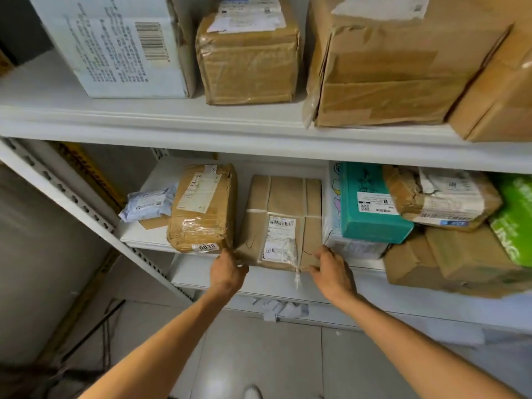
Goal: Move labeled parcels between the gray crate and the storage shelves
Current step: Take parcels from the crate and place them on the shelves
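Note:
A flat brown parcel (283, 214) with a white barcode label lies on the lower white shelf (259, 279), its front end at the shelf edge. My left hand (229, 270) grips its front left corner. My right hand (331, 269) grips its front right corner, fingers curled over the top. A taped brown parcel (201, 208) marked 0038 sits just left of it. On the right, a teal box (371, 205) touches its side. The gray crate is not in view.
The upper shelf (172, 122) carries a white carton (115, 44) and several brown boxes. More parcels and a green pack (515, 220) crowd the lower shelf's right side. A small grey mailer (149, 204) lies at back left. Tiled floor (259, 355) lies below.

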Action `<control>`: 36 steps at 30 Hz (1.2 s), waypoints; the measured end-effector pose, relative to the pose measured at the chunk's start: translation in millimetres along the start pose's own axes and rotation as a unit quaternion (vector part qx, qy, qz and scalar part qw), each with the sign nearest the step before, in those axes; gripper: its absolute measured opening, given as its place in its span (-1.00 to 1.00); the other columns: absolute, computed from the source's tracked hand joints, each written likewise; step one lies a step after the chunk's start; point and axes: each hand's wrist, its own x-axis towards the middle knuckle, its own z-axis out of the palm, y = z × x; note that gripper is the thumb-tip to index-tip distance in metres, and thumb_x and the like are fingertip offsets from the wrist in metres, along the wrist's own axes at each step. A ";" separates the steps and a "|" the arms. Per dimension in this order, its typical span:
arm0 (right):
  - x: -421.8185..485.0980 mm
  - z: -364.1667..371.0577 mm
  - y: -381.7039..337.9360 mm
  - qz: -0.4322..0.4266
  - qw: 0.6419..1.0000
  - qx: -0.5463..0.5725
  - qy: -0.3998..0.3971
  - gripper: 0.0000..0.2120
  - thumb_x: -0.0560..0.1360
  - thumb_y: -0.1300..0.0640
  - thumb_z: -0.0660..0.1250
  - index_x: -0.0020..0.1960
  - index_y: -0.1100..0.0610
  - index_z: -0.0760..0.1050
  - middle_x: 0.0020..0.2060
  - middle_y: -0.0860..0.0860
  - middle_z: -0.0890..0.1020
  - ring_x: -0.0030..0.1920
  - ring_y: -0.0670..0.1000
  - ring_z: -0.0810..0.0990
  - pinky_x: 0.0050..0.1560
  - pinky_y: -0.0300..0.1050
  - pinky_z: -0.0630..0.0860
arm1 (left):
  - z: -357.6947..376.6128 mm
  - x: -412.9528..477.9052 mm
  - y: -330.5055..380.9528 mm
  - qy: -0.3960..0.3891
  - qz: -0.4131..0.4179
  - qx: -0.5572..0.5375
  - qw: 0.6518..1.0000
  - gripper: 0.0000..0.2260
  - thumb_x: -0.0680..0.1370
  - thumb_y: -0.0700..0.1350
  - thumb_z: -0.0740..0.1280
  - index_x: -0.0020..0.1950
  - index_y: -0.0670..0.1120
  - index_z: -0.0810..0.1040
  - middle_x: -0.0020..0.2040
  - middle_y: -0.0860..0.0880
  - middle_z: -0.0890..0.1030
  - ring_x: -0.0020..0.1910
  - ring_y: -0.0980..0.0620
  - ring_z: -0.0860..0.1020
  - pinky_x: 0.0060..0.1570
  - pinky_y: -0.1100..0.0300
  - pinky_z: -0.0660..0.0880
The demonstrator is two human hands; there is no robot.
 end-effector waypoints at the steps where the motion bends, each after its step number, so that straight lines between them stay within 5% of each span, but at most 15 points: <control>1: 0.3 3.9 2.6 0.018 1.000 0.016 0.014 -0.73 0.56 0.14 0.31 0.22 0.20 0.41 0.18 0.11 0.51 0.18 0.12 0.50 0.01 -0.11 0.44 | 3.7 3.0 -2.3 0.007 -0.020 -0.045 0.999 -0.73 0.53 -0.16 0.37 0.19 -0.22 0.48 0.08 -0.16 0.62 0.02 -0.16 0.55 0.03 0.01 0.48; 6: 8.6 20.9 14.8 0.125 0.972 0.198 0.038 -0.84 0.50 0.23 0.38 -0.02 0.19 0.41 0.04 0.17 0.56 0.03 0.12 0.54 -0.06 -0.18 0.40 | 14.7 19.7 -10.2 0.018 -0.157 -0.291 0.943 -0.68 0.40 -0.05 0.54 0.01 -0.22 0.59 -0.06 -0.17 0.65 -0.11 -0.12 0.56 -0.02 0.03 0.51; 13: 20.9 18.4 27.6 0.222 0.929 0.294 0.032 -0.70 0.30 0.35 0.56 -0.12 0.17 0.48 -0.17 0.09 0.62 -0.07 0.11 0.61 -0.01 -0.08 0.53 | 16.4 26.9 -22.8 0.003 -0.180 -0.427 0.886 -0.84 0.41 -0.32 0.50 -0.15 -0.23 0.52 -0.09 -0.23 0.61 -0.14 -0.12 0.62 0.09 0.02 0.58; 20: 1.0 12.3 47.9 0.244 0.912 0.328 -0.045 -0.59 0.21 0.40 0.59 -0.03 0.19 0.54 -0.06 0.19 0.65 -0.07 0.12 0.63 -0.09 -0.14 0.54 | 14.1 -10.0 -50.4 -0.059 -0.160 -0.444 0.880 -0.80 0.45 -0.36 0.43 -0.22 -0.21 0.42 -0.09 -0.25 0.61 -0.17 -0.09 0.62 -0.20 0.22 0.60; 24: 1.5 5.3 48.8 0.253 0.894 0.348 -0.126 -0.54 0.28 0.48 0.49 0.09 0.16 0.51 -0.01 0.19 0.59 -0.05 0.19 0.64 -0.15 -0.03 0.63 | 8.6 -22.0 -65.0 -0.094 -0.122 -0.399 0.904 -0.72 0.44 -0.30 0.47 0.12 -0.19 0.52 0.02 -0.25 0.60 -0.07 -0.13 0.62 -0.08 0.11 0.59; 27: 8.2 8.4 37.9 0.229 0.919 0.303 -0.111 -0.67 0.37 0.31 0.48 0.07 0.14 0.48 -0.01 0.13 0.59 0.00 0.17 0.62 -0.03 0.04 0.62 | -1.8 -11.0 -54.2 -0.114 -0.061 -0.319 0.939 -0.58 0.43 -0.17 0.51 0.25 -0.05 0.51 0.09 -0.11 0.59 0.02 -0.09 0.61 0.06 -0.01 0.59; 30: 4.8 19.9 31.8 0.199 0.936 0.283 -0.066 -0.63 0.37 0.27 0.51 0.08 0.11 0.43 -0.01 0.10 0.60 -0.01 0.12 0.59 0.00 -0.02 0.57 | -2.4 -7.2 -40.8 -0.085 -0.064 -0.299 0.948 -0.61 0.46 -0.13 0.48 0.26 -0.04 0.50 0.08 -0.10 0.59 -0.04 -0.03 0.61 -0.13 0.14 0.58; 32: -0.5 23.6 34.1 0.202 0.932 0.296 -0.057 -0.54 0.34 0.31 0.53 0.15 0.12 0.43 -0.04 0.11 0.63 -0.05 0.11 0.61 -0.01 -0.03 0.57 | -1.6 -9.9 -40.1 -0.085 -0.078 -0.304 0.946 -0.64 0.50 -0.20 0.44 0.28 -0.06 0.50 0.08 -0.13 0.58 -0.08 -0.01 0.59 -0.23 0.22 0.52; 36: -9.8 17.9 44.2 0.186 0.931 0.302 -0.087 -0.42 0.34 0.36 0.52 0.23 -0.01 0.38 -0.20 0.09 0.65 -0.14 0.08 0.64 -0.04 -0.02 0.58 | -1.5 -15.8 -53.0 -0.175 -0.079 -0.331 0.924 -0.52 0.52 -0.32 0.37 0.34 0.10 0.42 0.13 -0.18 0.50 0.05 -0.11 0.55 -0.04 0.12 0.56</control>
